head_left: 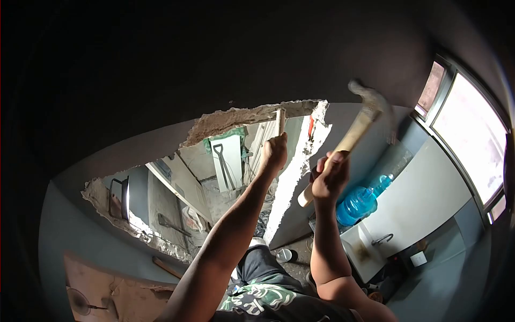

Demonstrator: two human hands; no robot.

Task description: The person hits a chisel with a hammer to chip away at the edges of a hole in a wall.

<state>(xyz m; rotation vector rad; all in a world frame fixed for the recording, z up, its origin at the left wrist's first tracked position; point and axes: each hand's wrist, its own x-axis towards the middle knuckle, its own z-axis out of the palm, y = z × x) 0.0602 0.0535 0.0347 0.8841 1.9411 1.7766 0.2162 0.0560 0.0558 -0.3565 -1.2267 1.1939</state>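
My left hand (275,153) is closed around a pale, straight chisel (280,121) that points up at the rough upper edge of a broken opening in the wall (230,122). Its tip is at or close to that edge; contact is hard to make out. My right hand (330,177) grips the wooden handle of a claw hammer (358,127), which is raised to the right of the chisel and apart from it. The hammer's metal head is slightly blurred. Jagged broken masonry (303,155) runs down the opening's right side, with something red near its top.
Blue water jugs (356,206) stand right, near a sink (362,252) with a faucet (382,239) and a bright window (472,129). Through the opening appear a shovel (222,161) and a leaning panel (179,182). A small bucket (284,256) sits on the floor.
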